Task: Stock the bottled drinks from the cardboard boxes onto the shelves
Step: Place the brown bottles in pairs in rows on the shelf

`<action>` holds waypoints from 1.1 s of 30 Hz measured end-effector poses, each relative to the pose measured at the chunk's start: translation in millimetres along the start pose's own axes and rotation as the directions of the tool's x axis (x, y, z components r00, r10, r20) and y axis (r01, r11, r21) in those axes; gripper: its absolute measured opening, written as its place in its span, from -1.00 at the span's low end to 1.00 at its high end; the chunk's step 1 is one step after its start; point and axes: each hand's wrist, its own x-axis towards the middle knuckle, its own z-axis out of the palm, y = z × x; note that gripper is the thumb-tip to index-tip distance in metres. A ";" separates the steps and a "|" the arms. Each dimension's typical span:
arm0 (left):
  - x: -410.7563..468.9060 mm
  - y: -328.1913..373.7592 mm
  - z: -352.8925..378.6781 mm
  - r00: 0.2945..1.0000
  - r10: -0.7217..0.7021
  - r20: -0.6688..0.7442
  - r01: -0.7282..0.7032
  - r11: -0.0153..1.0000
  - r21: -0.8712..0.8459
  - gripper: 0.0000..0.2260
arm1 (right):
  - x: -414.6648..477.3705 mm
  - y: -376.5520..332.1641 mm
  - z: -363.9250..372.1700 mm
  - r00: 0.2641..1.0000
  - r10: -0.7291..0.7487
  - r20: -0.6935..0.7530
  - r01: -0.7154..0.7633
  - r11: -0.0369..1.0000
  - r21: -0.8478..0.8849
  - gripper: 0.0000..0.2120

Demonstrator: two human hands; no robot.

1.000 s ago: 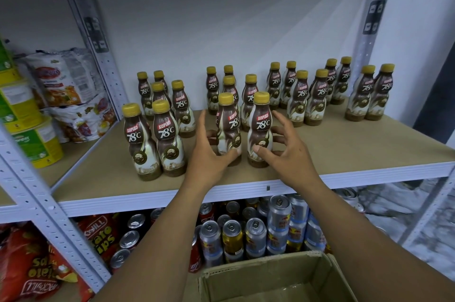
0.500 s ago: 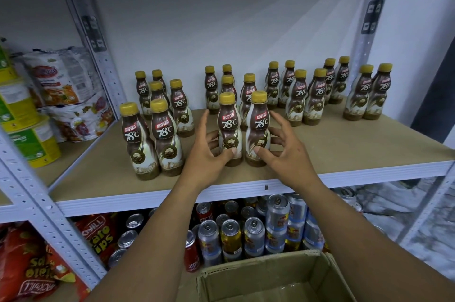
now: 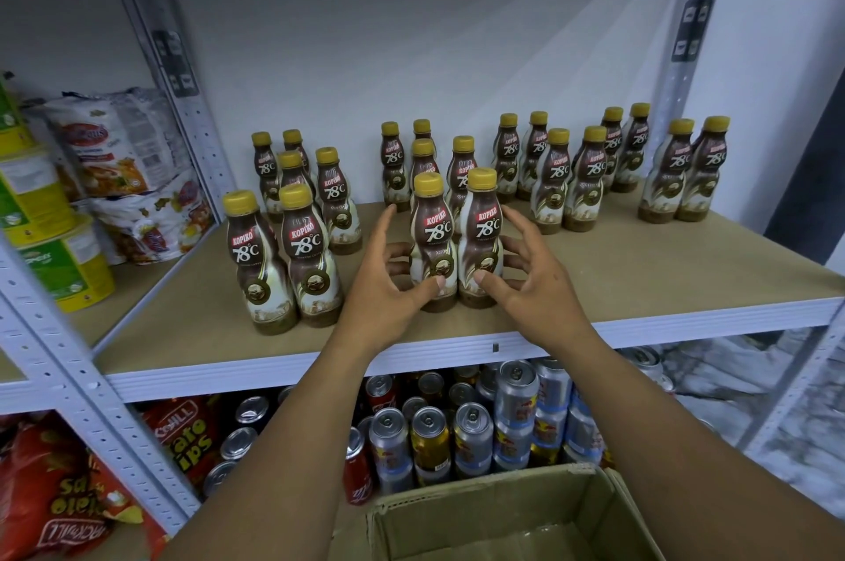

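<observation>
Two brown bottled coffee drinks with yellow caps, the left one (image 3: 432,236) and the right one (image 3: 481,231), stand side by side near the front middle of the wooden shelf (image 3: 640,268). My left hand (image 3: 382,286) cups the left bottle with spread fingers, its thumb tip on the bottle's front. My right hand (image 3: 532,281) mirrors it on the right bottle. Several more of the same bottles stand in pairs behind (image 3: 553,176) and at the left (image 3: 311,254). An open cardboard box (image 3: 503,510) sits below my arms; its inside is mostly out of view.
Drink cans (image 3: 471,437) fill the shelf below. Red chip bags (image 3: 59,501) lie at the lower left. Snack packets (image 3: 119,158) and yellow-green tubs (image 3: 64,268) fill the left bay. Metal uprights (image 3: 183,71) frame the shelf, and bare board shows at the right front.
Almost nothing: both hands stay around the two front bottles with their thumbs on the labels, and the view has shifted slightly.
</observation>
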 end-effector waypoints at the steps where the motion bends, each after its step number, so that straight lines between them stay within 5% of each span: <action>1: -0.1 0.3 0.1 1.000 0.002 0.001 -0.002 1.000 0.002 -0.05 | -0.2 0.1 -0.2 1.000 0.001 0.001 -0.001 1.000 0.002 -0.21; 33: 10.5 32.6 -5.2 0.990 0.141 0.025 -0.143 0.968 0.207 -0.12 | 9.8 -19.7 -13.8 0.995 -0.080 0.061 0.089 0.982 -0.168 -0.25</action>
